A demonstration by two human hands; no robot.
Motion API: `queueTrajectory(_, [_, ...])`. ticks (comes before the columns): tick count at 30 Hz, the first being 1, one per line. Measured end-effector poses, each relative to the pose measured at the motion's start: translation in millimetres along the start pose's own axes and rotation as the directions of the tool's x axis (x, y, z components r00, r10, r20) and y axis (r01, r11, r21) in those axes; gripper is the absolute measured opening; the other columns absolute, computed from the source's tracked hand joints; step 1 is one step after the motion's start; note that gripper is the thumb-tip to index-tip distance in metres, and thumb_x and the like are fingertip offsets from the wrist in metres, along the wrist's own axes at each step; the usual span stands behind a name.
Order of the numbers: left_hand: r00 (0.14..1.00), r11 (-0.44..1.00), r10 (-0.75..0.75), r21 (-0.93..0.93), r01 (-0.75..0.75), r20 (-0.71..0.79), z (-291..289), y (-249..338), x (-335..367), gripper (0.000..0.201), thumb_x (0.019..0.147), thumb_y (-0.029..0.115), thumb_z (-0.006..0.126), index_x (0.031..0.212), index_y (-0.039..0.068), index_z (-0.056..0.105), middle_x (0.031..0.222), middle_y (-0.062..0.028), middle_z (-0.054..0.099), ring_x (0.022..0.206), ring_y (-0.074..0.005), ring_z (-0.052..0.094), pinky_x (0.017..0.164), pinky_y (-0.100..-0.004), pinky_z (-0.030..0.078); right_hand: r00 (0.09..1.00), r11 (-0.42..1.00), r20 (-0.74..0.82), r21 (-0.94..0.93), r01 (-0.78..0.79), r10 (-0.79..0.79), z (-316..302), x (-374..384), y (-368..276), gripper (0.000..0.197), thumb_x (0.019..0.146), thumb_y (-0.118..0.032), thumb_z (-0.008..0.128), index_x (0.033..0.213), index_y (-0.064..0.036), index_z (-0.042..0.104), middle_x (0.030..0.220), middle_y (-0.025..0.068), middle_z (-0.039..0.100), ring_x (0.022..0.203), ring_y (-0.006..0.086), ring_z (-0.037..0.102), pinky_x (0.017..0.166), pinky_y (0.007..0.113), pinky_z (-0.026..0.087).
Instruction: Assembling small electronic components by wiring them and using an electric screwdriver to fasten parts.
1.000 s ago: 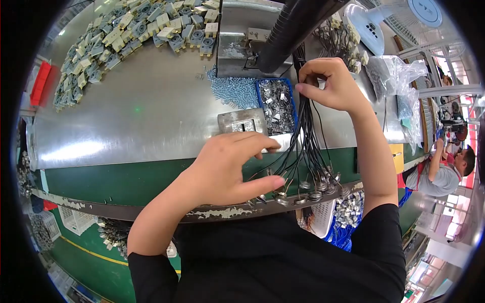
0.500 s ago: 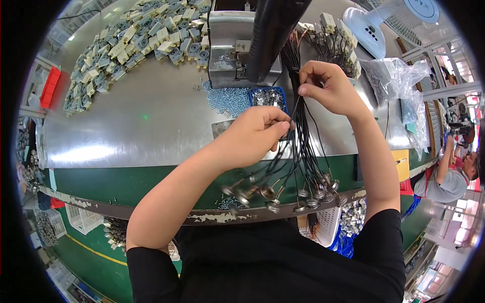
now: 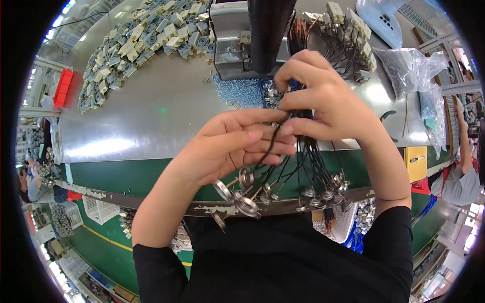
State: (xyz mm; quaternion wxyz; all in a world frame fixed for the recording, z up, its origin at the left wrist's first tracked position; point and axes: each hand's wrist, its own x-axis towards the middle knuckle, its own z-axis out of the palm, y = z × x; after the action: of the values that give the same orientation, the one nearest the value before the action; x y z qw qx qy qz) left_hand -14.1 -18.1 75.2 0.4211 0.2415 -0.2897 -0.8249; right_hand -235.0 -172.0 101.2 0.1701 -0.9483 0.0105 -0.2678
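Black wires (image 3: 306, 151) hang in a bundle over the bench edge, with round metal discs (image 3: 323, 194) at their lower ends. My left hand (image 3: 230, 144) is turned palm up, and a few of the wires run across its long, loosely bent fingers. Below it dangle larger-looking silver discs (image 3: 246, 206) from these wires. My right hand (image 3: 328, 98) arches over the bundle from the right, fingers curled, its thumb tip meeting the wires at my left fingers. The bundle partly disappears under my right hand; its reddish upper ends (image 3: 299, 33) show beyond it.
A metal machine (image 3: 233, 48) with a black column (image 3: 268, 35) stands behind my hands. Blue screws (image 3: 240, 92) lie by a blue tray (image 3: 263, 91) of small metal parts. Cream and grey housings (image 3: 146, 43) are heaped far left. Plastic bags (image 3: 411, 70) and a light-blue fan (image 3: 384, 22) are right.
My left hand has turned palm up with its fingers stretched further. My right hand has come down and left to meet it. The discs under my left hand have swung left and lower.
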Motion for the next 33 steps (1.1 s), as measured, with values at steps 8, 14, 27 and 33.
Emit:
queueTrajectory(8, [0.925, 0.95, 0.278, 0.218, -0.224, -0.26, 10, -21, -44, 0.054, 0.105, 0.02, 0.065, 0.149, -0.009, 0.053, 0.155, -0.0288, 0.056, 0.148, -0.0418, 0.054, 0.123, -0.0484, 0.044, 0.99, 0.973, 0.062, 0.185, -0.136, 0.127, 12, 0, -15, 0.03, 0.082, -0.015, 0.089, 0.072, -0.0031, 0.064, 0.065, 0.0082, 0.056, 0.06, 0.0321, 0.058, 0.055, 0.041, 0.044])
queueTrajectory(14, [0.798, -0.061, 0.601, 0.998, 0.001, 0.035, 29, -35, -69, 0.078, 0.09, 0.026, 0.081, 0.153, -0.008, 0.052, 0.161, -0.0299, 0.051, 0.157, -0.0492, 0.04, 0.125, -0.0544, 0.035, 0.972, 0.98, -0.133, 0.071, -0.187, 0.195, 25, 0, -20, 0.024, 0.086, -0.01, 0.087, 0.075, -0.0024, 0.067, 0.064, 0.0079, 0.056, 0.055, 0.0266, 0.055, 0.053, 0.039, 0.041])
queueTrajectory(27, [0.794, 0.785, 0.536, 0.514, -0.345, -0.287, 10, -4, -77, 0.021, 0.096, -0.001, 0.077, 0.108, -0.003, 0.06, 0.089, -0.0124, 0.069, 0.063, -0.0151, 0.066, 0.054, -0.0262, 0.053, 0.997, 0.998, 0.071, 0.051, 0.023, -0.027, 17, 34, -47, 0.025, 0.083, -0.015, 0.084, 0.101, -0.0029, 0.072, 0.082, 0.0104, 0.066, 0.077, 0.0339, 0.067, 0.068, 0.045, 0.054])
queueTrajectory(33, [0.914, 0.956, 0.252, -0.065, -0.286, -0.317, 8, -6, -75, 0.028, 0.098, 0.015, 0.076, 0.096, 0.005, 0.051, 0.073, -0.006, 0.059, 0.053, -0.0113, 0.053, 0.048, -0.0243, 0.043, 0.995, 0.986, 0.101, 0.166, 0.011, -0.028, 40, 48, -45, 0.017, 0.088, -0.011, 0.082, 0.101, -0.0042, 0.073, 0.078, 0.0083, 0.064, 0.067, 0.0302, 0.066, 0.059, 0.04, 0.051])
